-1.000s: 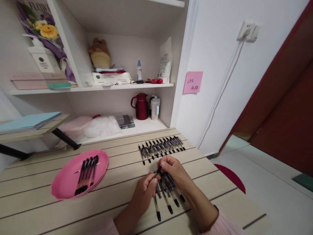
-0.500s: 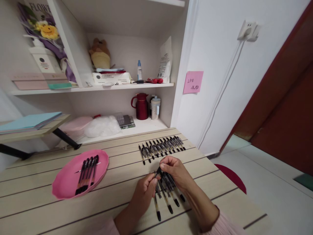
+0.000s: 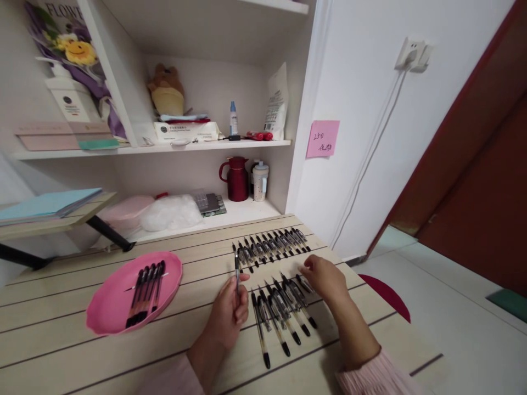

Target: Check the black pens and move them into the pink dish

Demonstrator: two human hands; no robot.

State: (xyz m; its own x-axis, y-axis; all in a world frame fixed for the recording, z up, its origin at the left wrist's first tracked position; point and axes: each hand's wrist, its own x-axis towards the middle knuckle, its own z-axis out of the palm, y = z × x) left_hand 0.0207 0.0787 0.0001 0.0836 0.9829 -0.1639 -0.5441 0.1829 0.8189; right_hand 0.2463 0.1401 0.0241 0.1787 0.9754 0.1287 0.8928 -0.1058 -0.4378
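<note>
My left hand (image 3: 228, 310) is closed around a pen (image 3: 237, 269) and holds it upright, left of the front row of pens (image 3: 282, 307). That row lies on the striped table, black-ended pens side by side with clear parts and dark caps among them. My right hand (image 3: 325, 278) hovers at the right end of this row, fingers curled together just above a dark cap (image 3: 303, 283). Whether something small sits between those fingertips is hidden. Behind both hands lies another row of pens (image 3: 272, 248).
A pink scalloped tray (image 3: 102, 307) with several black pens (image 3: 146, 291) stands on the left. Behind the table, a white shelf (image 3: 263, 206) holds a red jug (image 3: 237, 180) and a pale cup (image 3: 259, 181). A small raised stand (image 3: 78, 219) is at the far left.
My hands, together over the front row before, are now apart. The left moved left and raised a pen upright; the right moved to the row's right end.
</note>
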